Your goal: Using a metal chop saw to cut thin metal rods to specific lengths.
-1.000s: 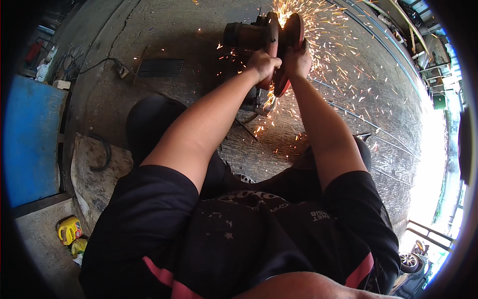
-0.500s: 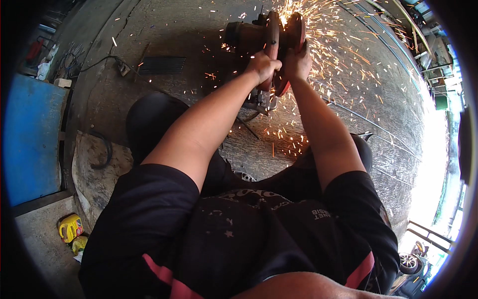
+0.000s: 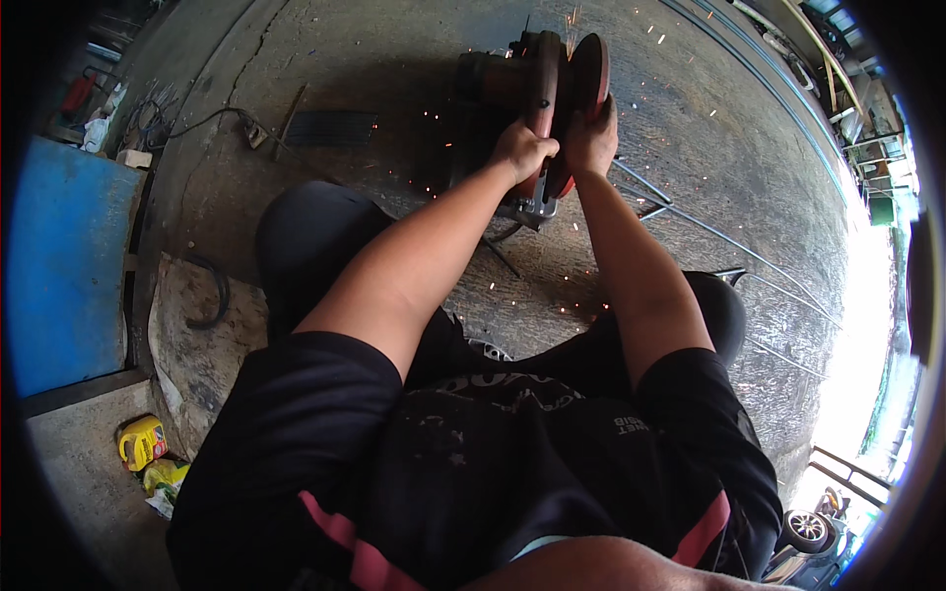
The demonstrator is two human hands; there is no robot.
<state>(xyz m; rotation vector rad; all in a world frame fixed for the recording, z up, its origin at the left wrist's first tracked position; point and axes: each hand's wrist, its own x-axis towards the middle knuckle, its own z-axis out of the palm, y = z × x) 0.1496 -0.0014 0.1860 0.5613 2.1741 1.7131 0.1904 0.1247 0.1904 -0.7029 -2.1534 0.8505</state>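
Chop saw (image 3: 493,81) on concrete floor (image 3: 729,128), well in from the floor's left edge beside the blue panel (image 3: 64,266). Left hand (image 3: 525,153) closed around the saw's reddish left rim (image 3: 544,79); right hand (image 3: 592,143) against its red disc guard (image 3: 591,74), cannot tell whether gripping.

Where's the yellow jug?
The yellow jug sits lower left in the head view, on grey concrete below the blue panel, beside a yellow-green bag.

The concrete floor (image 3: 394,44) bears a cutting machine (image 3: 546,84) and rods (image 3: 668,204).
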